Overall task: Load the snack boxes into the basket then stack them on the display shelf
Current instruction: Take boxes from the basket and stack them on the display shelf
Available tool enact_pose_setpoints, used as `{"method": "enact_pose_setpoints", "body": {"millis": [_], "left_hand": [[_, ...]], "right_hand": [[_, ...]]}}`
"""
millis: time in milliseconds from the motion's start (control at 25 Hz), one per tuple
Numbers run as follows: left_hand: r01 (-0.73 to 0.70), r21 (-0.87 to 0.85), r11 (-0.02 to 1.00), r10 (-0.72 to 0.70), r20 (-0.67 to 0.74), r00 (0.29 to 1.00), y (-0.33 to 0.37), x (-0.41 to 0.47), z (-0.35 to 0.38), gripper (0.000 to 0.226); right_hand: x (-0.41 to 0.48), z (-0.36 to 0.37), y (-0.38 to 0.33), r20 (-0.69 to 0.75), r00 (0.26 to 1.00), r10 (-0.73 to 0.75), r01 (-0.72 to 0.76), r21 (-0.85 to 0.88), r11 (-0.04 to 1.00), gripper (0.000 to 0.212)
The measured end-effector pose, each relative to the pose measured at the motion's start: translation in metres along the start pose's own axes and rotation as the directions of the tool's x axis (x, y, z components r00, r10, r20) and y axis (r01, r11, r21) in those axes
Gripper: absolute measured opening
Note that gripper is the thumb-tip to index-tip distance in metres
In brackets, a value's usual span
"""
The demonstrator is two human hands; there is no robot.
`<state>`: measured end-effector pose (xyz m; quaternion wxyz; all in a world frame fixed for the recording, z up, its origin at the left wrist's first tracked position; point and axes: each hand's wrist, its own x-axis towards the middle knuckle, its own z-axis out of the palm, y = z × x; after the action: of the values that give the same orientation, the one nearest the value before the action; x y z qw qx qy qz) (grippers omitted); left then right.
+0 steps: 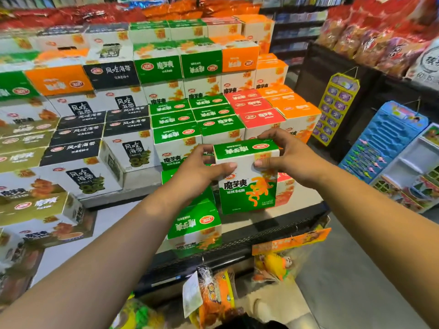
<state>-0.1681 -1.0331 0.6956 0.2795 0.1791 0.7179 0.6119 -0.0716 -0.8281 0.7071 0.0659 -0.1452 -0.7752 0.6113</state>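
A green-and-white snack box (pixel 247 176) is held upright over the front of the display shelf (pixel 266 220). My left hand (pixel 202 167) grips its left side with the thumb on the front face. My right hand (pixel 282 153) grips its right top corner, thumb on the front. Another green box (pixel 194 231) stands lower left of it at the shelf's front edge. Behind are stepped stacks of green boxes (pixel 175 138), red boxes (pixel 261 117) and orange boxes (pixel 299 110). No basket is in view.
Black boxes (pixel 78 148) and olive boxes (pixel 28 210) fill the left tiers. Bagged toys (pixel 213 295) hang from the shelf's black mesh front (pixel 237 248). A blue toy card (pixel 382 143) and a yellow card (pixel 332 108) hang on the right rack. Grey floor lies at lower right.
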Motion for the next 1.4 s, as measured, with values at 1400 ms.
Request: {"method": "enact_pose_setpoints", "body": {"millis": [1400], "left_hand": [[0.057,0.962,0.267,0.165,-0.104,0.981,-0.076,0.032,0.025,0.066]], "right_hand": [[0.075,0.015,0.103,0.518,0.776,-0.36,0.605,-0.773,0.191,0.051]]}}
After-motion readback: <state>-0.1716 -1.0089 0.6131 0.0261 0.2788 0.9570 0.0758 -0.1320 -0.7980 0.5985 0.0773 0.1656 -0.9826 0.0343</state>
